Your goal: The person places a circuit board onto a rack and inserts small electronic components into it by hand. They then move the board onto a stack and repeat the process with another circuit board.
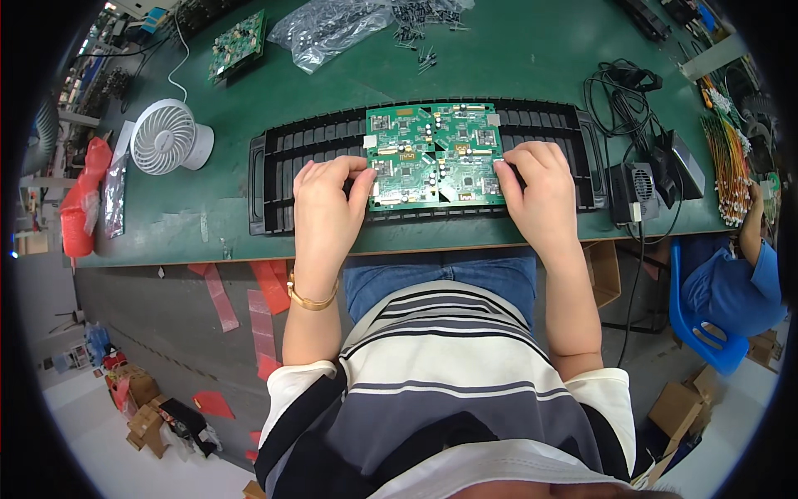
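"On the bench, mid-feed, what do you have?"

"Green circuit board panel (420,164), squared up over the middle of a long black slotted tray (312,133). Several like sections, dense with chips and connectors. Whether it rests on the ribs or is held just clear of them, I cannot tell from above."

"Hands?"

"Both on it. Left hand (327,193): thumb and index finger closed on the left edge, other fingers curled. Right hand (540,190): same grip, mirrored, at the right edge. Undersides of the fingertips are hidden from me. Gold bracelet (312,302) on the left wrist."

"Around the tray?"

"Green bench (532,79) under everything. Left, a small white fan (164,137), then bunched red plastic (79,220) near the bench's end. Beyond the tray I log a clear plastic bag (328,35), loose black components (426,61) with thin leads and, farther left, a second circuit board (237,46) set at an angle. Right, a coiled black cable (619,100) and a black box (623,187) with a grille."

"Farther out?"

"Far right, I note bundled orange-tipped wires (727,158); nearby, a co-worker (719,287) in blue on a blue chair (723,358)."
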A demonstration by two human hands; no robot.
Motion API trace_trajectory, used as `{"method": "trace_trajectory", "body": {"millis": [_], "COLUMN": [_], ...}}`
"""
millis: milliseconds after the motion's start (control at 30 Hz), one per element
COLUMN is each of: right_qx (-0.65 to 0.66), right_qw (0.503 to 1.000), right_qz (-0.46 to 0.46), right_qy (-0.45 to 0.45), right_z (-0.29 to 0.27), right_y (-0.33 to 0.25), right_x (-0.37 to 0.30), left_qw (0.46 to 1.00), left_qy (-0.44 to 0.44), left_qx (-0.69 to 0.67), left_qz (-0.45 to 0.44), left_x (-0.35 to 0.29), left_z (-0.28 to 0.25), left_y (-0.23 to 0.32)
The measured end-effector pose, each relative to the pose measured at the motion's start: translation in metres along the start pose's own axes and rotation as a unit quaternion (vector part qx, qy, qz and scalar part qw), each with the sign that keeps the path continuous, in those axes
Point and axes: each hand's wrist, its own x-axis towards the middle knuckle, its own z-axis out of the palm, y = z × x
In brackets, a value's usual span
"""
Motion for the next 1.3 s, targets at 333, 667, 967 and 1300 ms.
{"method": "trace_trajectory", "body": {"millis": [333,667,967,1300], "right_qx": [0.129,0.229,0.274,0.359], "right_qw": [0.988,0.96,0.95,0.928], "right_qz": [0.085,0.155,0.147,0.096], "right_qy": [0.028,0.044,0.036,0.004], "right_z": [-0.013,-0.014,-0.013,-0.007], "right_y": [-0.003,-0.009,-0.009,-0.038], "right_x": [0.013,0.031,0.044,0.012], "left_qw": [0.922,0.821,0.775,0.691], "left_qy": [-0.031,-0.175,-0.194,0.234], "left_qx": [-0.343,-0.502,-0.569,-0.644], "left_qz": [-0.177,-0.21,-0.194,-0.23], "left_x": [0.017,0.043,0.052,0.182], "left_z": [-0.014,-0.035,-0.041,-0.044], "left_y": [0.001,-0.017,-0.035,-0.124]}}
